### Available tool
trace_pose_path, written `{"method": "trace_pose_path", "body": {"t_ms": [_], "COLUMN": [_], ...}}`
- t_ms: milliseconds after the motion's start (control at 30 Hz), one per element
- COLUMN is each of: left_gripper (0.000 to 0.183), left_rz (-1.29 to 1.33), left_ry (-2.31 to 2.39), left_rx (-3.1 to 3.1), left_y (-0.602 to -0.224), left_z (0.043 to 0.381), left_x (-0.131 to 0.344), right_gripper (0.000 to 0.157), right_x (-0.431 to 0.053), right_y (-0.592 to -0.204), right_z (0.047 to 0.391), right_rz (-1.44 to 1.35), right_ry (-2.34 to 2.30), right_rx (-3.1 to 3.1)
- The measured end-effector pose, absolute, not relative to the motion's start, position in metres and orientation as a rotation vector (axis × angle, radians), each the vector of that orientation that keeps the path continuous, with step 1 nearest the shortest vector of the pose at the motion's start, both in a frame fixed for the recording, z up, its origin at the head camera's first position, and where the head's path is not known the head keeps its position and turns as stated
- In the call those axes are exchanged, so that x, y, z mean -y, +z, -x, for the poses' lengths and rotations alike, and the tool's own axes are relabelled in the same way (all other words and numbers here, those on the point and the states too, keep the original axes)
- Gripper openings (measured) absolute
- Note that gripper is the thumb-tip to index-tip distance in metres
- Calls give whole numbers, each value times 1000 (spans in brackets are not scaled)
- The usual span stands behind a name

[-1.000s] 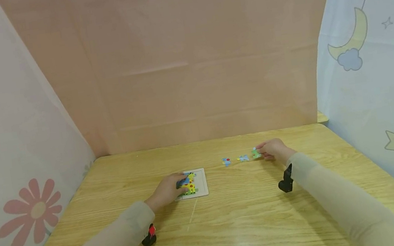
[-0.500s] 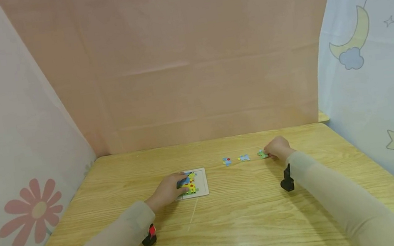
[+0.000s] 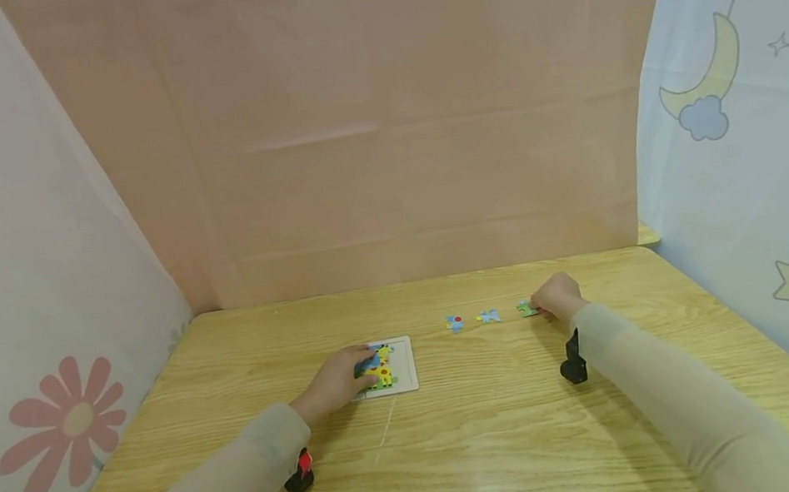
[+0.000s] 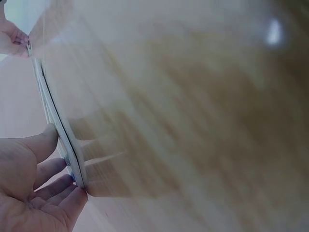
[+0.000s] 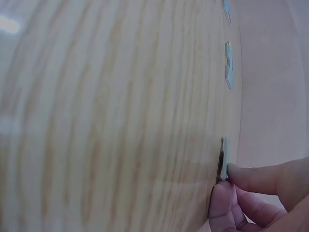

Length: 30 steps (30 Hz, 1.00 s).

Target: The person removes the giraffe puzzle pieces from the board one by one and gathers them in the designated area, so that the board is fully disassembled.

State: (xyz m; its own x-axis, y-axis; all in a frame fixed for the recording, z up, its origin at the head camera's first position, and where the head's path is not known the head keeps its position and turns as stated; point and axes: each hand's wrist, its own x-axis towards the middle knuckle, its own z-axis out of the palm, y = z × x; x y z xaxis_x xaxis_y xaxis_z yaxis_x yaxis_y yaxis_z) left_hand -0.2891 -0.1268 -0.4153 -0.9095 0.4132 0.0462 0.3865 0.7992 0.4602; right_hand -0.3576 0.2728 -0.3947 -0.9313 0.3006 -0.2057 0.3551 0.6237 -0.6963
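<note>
My left hand (image 3: 337,378) rests over the left part of a white-framed puzzle board (image 3: 406,362), its thumb and fingers spread on a yellow giraffe picture (image 3: 380,376). In the left wrist view that hand (image 4: 41,179) touches the board (image 4: 63,125), which I see nearly edge-on. My right hand (image 3: 556,297) pinches the right end of a green puzzle piece (image 3: 525,309) between thumb and fingers. The right wrist view shows this piece (image 5: 225,157) low at the table, slightly tilted, held by the right hand (image 5: 260,198).
Two blue puzzle pieces, one with a red spot (image 3: 454,322) and one with a yellow tip (image 3: 488,316), lie between the board and the green piece. Wooden tabletop (image 3: 465,421) extends in front. A pinkish cloth (image 3: 382,155) stands behind, with patterned curtains at both sides.
My right hand has moved a little to the right with the green piece and lowered it to the table. During the last half second it has barely moved. The left hand stays on the board.
</note>
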Motion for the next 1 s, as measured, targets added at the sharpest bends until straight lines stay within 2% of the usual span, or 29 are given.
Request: {"method": "trace_pose_path", "body": {"t_ms": [167,433,833,1000], "left_gripper": [50,50,51,51], "left_rz": [-658,-635,-607,-614], "left_ry": [710,717,706,717], "left_rx": [-2935,-2929,-2919,-2908], "left_y": [-416,-416,-418,-418], "left_z": [291,291,291,292], "left_x": [127,125,125,126], "right_gripper": [24,27,16,23], "right_x": [-270,-272,-263,-249], "right_y": [-391,-391,-391,-390], "right_z": [354,354,355,353], "right_rz": [-559,-608,-566,-479], "right_ry": [-1211,-1309,-1504,-1556], "right_rx": [-2778,-2740,-2617,-2583]}}
